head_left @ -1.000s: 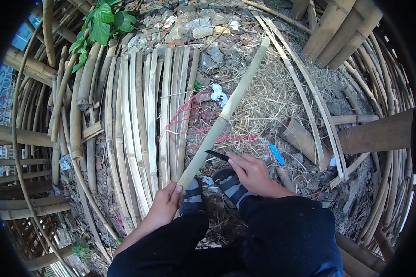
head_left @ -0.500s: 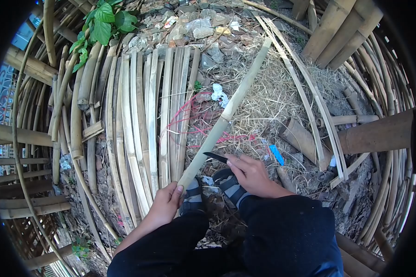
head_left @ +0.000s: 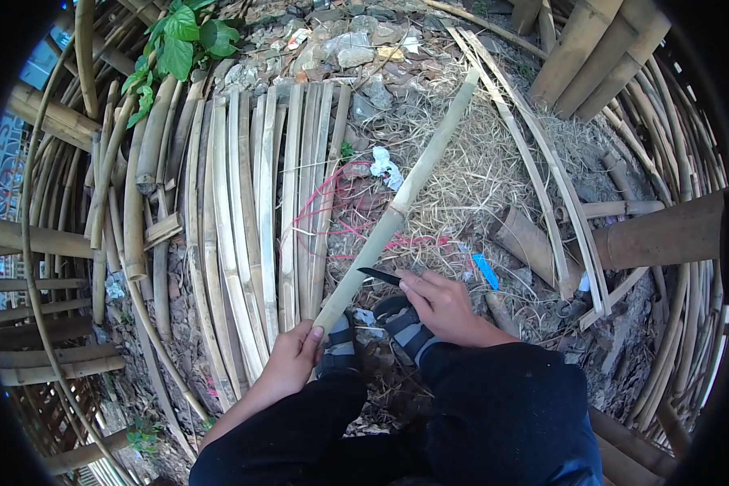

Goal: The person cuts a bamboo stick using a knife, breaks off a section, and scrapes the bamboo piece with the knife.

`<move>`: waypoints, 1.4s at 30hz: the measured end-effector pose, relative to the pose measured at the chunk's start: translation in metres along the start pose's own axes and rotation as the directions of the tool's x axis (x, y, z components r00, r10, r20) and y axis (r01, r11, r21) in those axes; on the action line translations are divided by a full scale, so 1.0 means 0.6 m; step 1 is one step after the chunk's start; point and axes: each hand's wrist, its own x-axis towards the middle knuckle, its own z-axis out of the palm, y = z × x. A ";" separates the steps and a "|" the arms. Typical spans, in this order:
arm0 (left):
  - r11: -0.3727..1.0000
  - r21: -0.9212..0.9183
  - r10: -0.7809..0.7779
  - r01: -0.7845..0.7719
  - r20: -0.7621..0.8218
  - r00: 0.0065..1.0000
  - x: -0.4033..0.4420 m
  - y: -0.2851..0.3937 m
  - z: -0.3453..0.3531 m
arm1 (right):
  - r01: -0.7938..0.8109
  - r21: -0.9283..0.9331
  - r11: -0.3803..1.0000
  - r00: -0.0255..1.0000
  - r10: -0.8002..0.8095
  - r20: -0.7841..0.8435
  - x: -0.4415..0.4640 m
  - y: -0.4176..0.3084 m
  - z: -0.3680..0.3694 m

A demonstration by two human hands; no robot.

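A long pale green bamboo strip [head_left: 419, 174] slants from the lower middle up to the right. My left hand [head_left: 293, 354] is closed around its near end, thumb on top. My right hand [head_left: 440, 302] is wrapped round the handle of a knife [head_left: 378, 275], whose dark blade points left. The blade tip lies at the strip's right edge, above my left hand; whether it cuts into the strip cannot be seen. Beneath the hands are my sandalled feet [head_left: 405, 326].
Several split bamboo strips [head_left: 243, 211] lie side by side at the left. Two long slats [head_left: 535, 154] lean at the right, near a thick bamboo pole [head_left: 664, 233]. Red string [head_left: 316, 202], straw [head_left: 462, 178] and a blue wrapper [head_left: 485, 272] lie on the ground. Green leaves [head_left: 178, 49] hang upper left.
The bamboo strip has shifted slightly to the right, and my left hand with it. The knife and my right hand have moved only a little.
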 end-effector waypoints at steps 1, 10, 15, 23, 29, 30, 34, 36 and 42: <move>1.000 0.002 0.005 -0.005 -0.003 1.000 0.001 -0.001 0.000 | -0.001 0.002 1.000 1.000 0.001 -0.003 -0.001 0.000 0.000; 1.000 0.025 0.015 -0.015 -0.015 1.000 0.003 -0.009 0.001 | -0.004 -0.009 1.000 1.000 0.004 -0.013 -0.001 -0.001 0.000; 0.999 0.037 0.016 -0.015 -0.022 1.000 0.003 -0.005 0.000 | -0.002 -0.043 0.999 1.000 0.003 0.021 -0.002 -0.006 -0.003; 1.000 -0.001 -0.009 0.009 -0.037 0.999 0.002 0.001 0.000 | 0.025 -0.046 0.999 0.999 -0.026 -0.019 0.000 -0.004 0.000; 1.000 0.004 0.012 -0.012 -0.046 0.999 0.002 0.002 0.000 | 0.004 -0.017 1.000 0.999 -0.005 -0.039 0.003 -0.005 0.004; 1.000 0.006 0.013 -0.013 -0.044 0.999 0.002 0.004 0.000 | 0.002 -0.018 1.000 0.999 -0.003 -0.040 0.002 -0.004 0.005; 1.000 0.006 0.006 -0.006 -0.051 0.999 0.002 0.002 -0.001 | -0.008 -0.003 1.000 0.999 0.008 -0.039 0.003 -0.006 0.007; 1.000 0.006 0.011 -0.011 -0.052 0.999 0.004 0.002 -0.001 | -0.016 -0.013 1.000 0.999 0.016 -0.033 0.004 -0.007 0.007; 1.000 0.028 0.005 -0.004 -0.058 0.998 0.004 0.003 -0.001 | -0.022 -0.015 1.000 1.000 0.022 -0.001 0.003 -0.008 0.007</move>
